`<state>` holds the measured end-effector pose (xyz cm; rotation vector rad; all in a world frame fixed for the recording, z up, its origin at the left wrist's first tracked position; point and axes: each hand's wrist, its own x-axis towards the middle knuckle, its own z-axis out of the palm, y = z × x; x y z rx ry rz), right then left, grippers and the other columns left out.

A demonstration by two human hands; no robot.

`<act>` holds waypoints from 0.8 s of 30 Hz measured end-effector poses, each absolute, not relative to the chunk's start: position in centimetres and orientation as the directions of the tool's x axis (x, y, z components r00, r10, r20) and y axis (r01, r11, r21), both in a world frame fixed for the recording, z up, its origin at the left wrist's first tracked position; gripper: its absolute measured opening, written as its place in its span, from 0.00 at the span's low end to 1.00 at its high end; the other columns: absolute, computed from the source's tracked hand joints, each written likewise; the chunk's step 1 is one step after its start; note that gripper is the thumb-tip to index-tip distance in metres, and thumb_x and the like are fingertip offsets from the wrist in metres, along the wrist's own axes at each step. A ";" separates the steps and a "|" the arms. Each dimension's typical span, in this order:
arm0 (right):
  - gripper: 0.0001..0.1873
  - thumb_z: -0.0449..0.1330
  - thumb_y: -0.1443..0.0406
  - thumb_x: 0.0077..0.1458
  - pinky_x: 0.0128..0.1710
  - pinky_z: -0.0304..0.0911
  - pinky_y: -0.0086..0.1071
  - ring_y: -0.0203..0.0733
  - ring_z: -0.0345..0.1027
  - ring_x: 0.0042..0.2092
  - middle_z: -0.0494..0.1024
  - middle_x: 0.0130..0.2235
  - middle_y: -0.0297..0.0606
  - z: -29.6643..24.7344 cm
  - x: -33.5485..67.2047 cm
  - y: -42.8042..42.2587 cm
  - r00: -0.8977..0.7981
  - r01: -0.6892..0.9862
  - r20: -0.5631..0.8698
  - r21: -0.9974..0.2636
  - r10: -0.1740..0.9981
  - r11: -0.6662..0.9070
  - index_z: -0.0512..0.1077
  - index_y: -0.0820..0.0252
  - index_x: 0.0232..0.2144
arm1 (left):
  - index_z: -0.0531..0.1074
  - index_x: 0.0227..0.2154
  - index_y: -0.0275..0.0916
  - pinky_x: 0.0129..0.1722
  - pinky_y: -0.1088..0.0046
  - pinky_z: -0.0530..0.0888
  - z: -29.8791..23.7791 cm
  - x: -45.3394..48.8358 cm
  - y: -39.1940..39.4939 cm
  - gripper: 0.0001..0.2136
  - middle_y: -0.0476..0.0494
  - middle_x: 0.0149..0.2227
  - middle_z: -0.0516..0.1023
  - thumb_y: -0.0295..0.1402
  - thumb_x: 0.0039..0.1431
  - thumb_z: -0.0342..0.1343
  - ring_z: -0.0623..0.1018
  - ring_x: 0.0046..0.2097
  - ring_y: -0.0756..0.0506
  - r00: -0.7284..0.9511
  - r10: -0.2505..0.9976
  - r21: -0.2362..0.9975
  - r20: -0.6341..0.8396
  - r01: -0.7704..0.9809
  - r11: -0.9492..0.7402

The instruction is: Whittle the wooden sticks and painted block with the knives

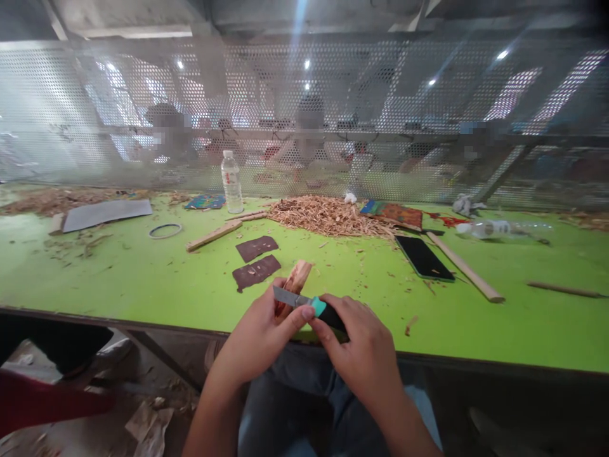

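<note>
Left hand (261,333) is clamped on the wood (294,284) to steady it while right hand (362,346) grips the knife (304,301), blade laid across it, over the worktop (143,279) edge.

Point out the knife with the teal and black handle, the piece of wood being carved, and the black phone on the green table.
Knife with teal and black handle (304,302): head view, on the teal collar beside the blade.
Piece of carved wood (299,277): head view, on its upper end.
Black phone (423,257): head view, middle of the screen.

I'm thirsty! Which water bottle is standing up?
The bottle with the white cap, behind the dark sandpaper sheets, stands upright. The other bottle lies sideways at the right.
</note>
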<state>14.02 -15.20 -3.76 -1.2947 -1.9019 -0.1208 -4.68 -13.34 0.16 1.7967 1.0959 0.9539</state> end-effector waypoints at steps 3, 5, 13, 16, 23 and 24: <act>0.25 0.50 0.46 0.70 0.37 0.62 0.37 0.48 0.74 0.38 0.80 0.37 0.42 -4.0 13.9 -15.1 -0.125 0.820 0.662 -0.350 0.739 0.452 0.75 0.58 0.46 | 0.66 0.65 0.39 0.71 0.63 0.53 -0.1 -4.5 -13.2 0.26 0.38 0.68 0.66 0.46 0.69 0.52 0.58 0.72 0.38 0.348 0.917 0.910 0.194 0.285 -0.300; 0.26 0.49 0.46 0.70 0.38 0.61 0.38 0.49 0.73 0.39 0.80 0.37 0.42 -4.2 13.8 -15.1 -0.106 0.826 0.661 -0.357 0.743 0.435 0.75 0.58 0.46 | 0.65 0.66 0.39 0.72 0.64 0.50 -0.2 -4.4 -13.2 0.27 0.38 0.71 0.62 0.46 0.70 0.51 0.54 0.74 0.39 0.339 0.919 0.900 0.200 0.308 -0.309; 0.22 0.49 0.51 0.72 0.37 0.59 0.39 0.49 0.72 0.37 0.79 0.35 0.42 -4.2 13.4 -15.2 -0.078 0.861 0.676 -0.325 0.733 0.392 0.75 0.59 0.47 | 0.56 0.71 0.36 0.71 0.67 0.52 0.0 -3.7 -13.4 0.30 0.38 0.73 0.57 0.46 0.71 0.48 0.57 0.73 0.43 0.283 0.939 0.872 0.198 0.386 -0.300; 0.21 0.50 0.52 0.72 0.36 0.59 0.39 0.49 0.71 0.37 0.79 0.35 0.42 -4.1 13.3 -15.2 -0.073 0.867 0.677 -0.320 0.732 0.382 0.75 0.59 0.47 | 0.57 0.70 0.37 0.71 0.66 0.53 0.0 -3.6 -13.4 0.30 0.38 0.72 0.59 0.45 0.71 0.48 0.57 0.73 0.42 0.264 0.942 0.869 0.209 0.392 -0.303; 0.25 0.50 0.48 0.70 0.38 0.60 0.39 0.51 0.72 0.37 0.79 0.36 0.43 -4.0 13.0 -15.2 -0.052 0.879 0.698 -0.307 0.714 0.364 0.75 0.61 0.47 | 0.69 0.57 0.39 0.50 0.63 0.72 -0.3 -3.3 -13.5 0.23 0.39 0.47 0.82 0.49 0.69 0.50 0.80 0.48 0.37 0.156 0.971 0.848 0.179 0.476 -0.232; 0.25 0.50 0.48 0.70 0.38 0.60 0.39 0.51 0.72 0.37 0.80 0.36 0.43 -4.0 13.0 -15.2 -0.043 0.880 0.702 -0.310 0.711 0.359 0.75 0.61 0.47 | 0.71 0.52 0.39 0.45 0.64 0.72 -0.2 -3.2 -13.6 0.22 0.41 0.41 0.82 0.51 0.69 0.50 0.80 0.42 0.38 0.131 0.978 0.839 0.163 0.502 -0.207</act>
